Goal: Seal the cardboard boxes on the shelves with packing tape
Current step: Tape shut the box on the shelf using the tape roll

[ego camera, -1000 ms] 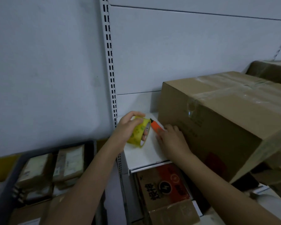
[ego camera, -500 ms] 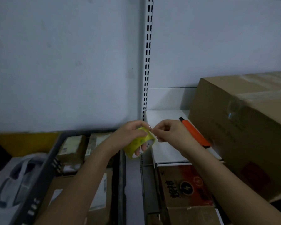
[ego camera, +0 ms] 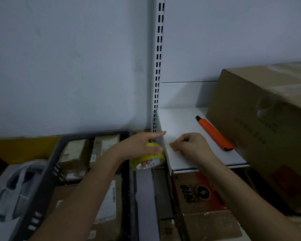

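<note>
My left hand point(ego camera: 142, 145) holds a yellow roll of packing tape point(ego camera: 149, 160) with fingers through its core and the index finger pointing right. Just to its right, my right hand point(ego camera: 189, 145) has curled fingers pinching something small, apparently the clear tape end; the tape itself is too faint to see. Both hands hover at the left front corner of the white shelf point(ego camera: 181, 126). A large cardboard box point(ego camera: 261, 129) with clear tape on its top stands on the shelf at the right.
An orange utility knife point(ego camera: 214, 133) lies on the shelf beside the box. A slotted white upright point(ego camera: 158, 66) runs up the wall. Below left, a dark crate point(ego camera: 47, 171) holds several parcels. An orange-printed carton point(ego camera: 198, 193) sits under the shelf.
My right hand left the orange knife on the shelf and came to the tape roll. The roll has dropped lower, my left index finger has straightened, and the view has swung left.
</note>
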